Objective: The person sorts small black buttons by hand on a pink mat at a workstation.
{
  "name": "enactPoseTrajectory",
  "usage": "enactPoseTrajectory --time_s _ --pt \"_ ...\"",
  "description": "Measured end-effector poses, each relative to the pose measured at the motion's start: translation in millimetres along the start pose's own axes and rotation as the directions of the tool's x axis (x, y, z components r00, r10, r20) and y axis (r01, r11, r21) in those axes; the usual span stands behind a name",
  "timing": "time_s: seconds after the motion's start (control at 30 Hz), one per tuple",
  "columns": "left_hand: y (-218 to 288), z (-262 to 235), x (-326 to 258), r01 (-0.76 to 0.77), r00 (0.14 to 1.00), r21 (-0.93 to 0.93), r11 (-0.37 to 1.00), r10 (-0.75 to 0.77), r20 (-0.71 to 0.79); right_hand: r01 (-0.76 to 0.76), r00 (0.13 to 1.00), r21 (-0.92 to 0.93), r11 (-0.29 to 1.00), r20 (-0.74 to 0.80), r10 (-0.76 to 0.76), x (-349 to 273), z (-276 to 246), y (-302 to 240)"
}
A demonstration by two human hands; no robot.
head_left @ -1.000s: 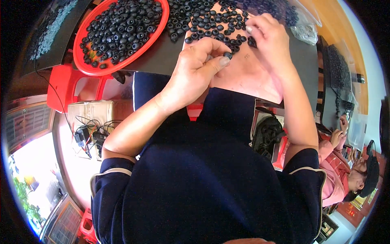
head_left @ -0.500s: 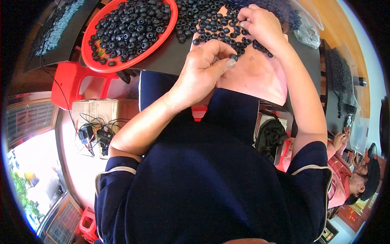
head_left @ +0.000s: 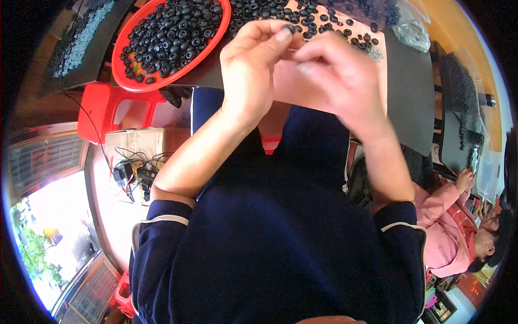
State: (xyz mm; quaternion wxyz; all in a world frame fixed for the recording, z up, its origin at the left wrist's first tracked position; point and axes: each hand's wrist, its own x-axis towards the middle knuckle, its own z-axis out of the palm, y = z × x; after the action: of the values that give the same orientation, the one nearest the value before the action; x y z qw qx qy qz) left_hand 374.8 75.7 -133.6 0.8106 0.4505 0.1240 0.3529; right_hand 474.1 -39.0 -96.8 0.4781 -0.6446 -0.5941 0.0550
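My left hand (head_left: 251, 59) pinches a small round black piece (head_left: 290, 28) between thumb and fingertips, over the near part of the pink sheet (head_left: 307, 89). Close to its right, my right hand (head_left: 345, 75) is smeared by motion, its fingers pointing at the left thumb. Whether anything is in the right fingers cannot be made out. Loose black pieces (head_left: 310, 24), rounded and many with a hole, lie across the far part of the sheet and the dark table.
Far left, a red oval basin (head_left: 123, 75) holds a heap of black pieces. A clear plastic bag (head_left: 413, 35) lies at the far right. Below the table's left side stand a red stool (head_left: 97, 113) and a box with cables (head_left: 135, 137). A person in pink (head_left: 445, 232) sits at right.
My right hand has come back from the scattered pieces toward my left hand. My left hand has risen slightly farther over the sheet, still pinching a black piece.
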Motion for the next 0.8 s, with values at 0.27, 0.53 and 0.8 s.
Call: enactPoseTrajectory --time_s 0.27,0.53,0.8 --pt "3.7 7.7 -8.2 0.206 0.975 -0.251 0.946 -0.219 -0.026 -0.222 0.966 0.331 0.917 -0.052 0.253 -27.8 43.0 -8.2" --pt "-5.4 4.5 -14.4 0.208 0.974 -0.253 0.945 -0.224 -0.036 -0.226 0.964 0.289 0.930 -0.068 0.256 -38.2 47.5 -2.7" --pt "-9.2 3.0 -17.1 0.158 0.983 -0.181 0.971 -0.173 -0.066 -0.246 0.949 0.409 0.879 -0.082 0.304 -35.6 41.4 -10.2"
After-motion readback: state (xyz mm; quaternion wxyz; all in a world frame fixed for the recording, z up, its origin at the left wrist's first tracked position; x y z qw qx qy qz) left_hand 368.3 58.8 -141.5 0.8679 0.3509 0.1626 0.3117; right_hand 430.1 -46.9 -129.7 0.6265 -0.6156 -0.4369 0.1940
